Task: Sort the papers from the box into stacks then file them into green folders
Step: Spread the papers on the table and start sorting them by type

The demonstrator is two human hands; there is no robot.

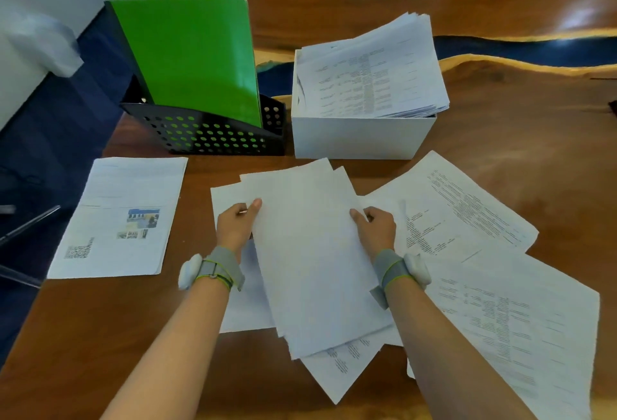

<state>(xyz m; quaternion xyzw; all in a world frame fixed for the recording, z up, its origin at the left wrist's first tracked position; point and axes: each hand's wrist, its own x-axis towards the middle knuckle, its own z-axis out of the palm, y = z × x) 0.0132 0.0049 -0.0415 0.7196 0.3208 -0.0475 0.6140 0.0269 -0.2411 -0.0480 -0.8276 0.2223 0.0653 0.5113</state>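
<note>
My left hand [237, 226] and my right hand [375, 227] each pinch a side edge of a thin bundle of white papers [310, 252], held tilted over the table's middle. Under the bundle lie more loose sheets [340, 369]. A white box [360, 132] behind it is heaped with printed papers [367, 75]. Green folders [193, 59] stand upright in a black perforated file rack [213, 135] at the back left. A separate stack with pictures and a QR code [120, 216] lies at the left.
Printed sheets [467, 219] are spread at the right, with another pile [521, 329] near the front right. The wooden table [534, 125] has a dark blue resin strip behind the box. The table's left edge drops to dark floor, where chair parts [26, 226] show.
</note>
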